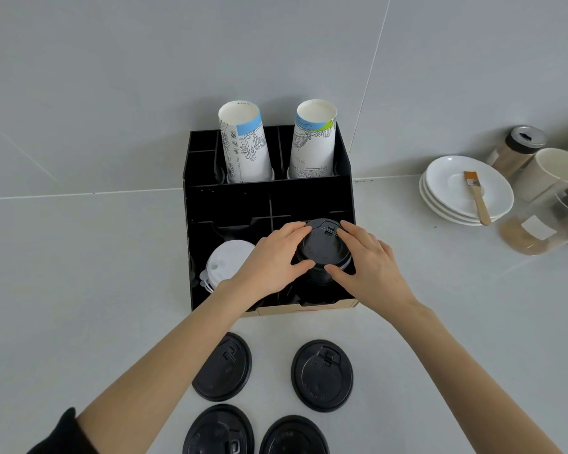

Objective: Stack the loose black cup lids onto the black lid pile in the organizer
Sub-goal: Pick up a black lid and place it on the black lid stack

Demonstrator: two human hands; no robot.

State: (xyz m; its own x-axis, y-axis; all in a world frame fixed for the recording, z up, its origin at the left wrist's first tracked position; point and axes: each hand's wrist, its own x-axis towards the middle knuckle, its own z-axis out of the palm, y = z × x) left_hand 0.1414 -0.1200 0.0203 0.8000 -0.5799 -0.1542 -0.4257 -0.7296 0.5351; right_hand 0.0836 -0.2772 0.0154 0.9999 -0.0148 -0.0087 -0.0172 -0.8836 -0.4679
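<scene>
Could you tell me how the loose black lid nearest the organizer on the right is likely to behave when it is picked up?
The loose black lid looks like thin moulded plastic, so probably light and slightly flexible. It lies flat on the counter, so fingers may need to catch its rim. Being flat, it seems unlikely to roll.

Front right compartment of the organizer (191, 244) blocked by both hands (269, 263) on the black lid pile (323, 249). Countertop (79, 290) left of the organizer open; saucer stack (466, 191) and jars obstruct right.
</scene>
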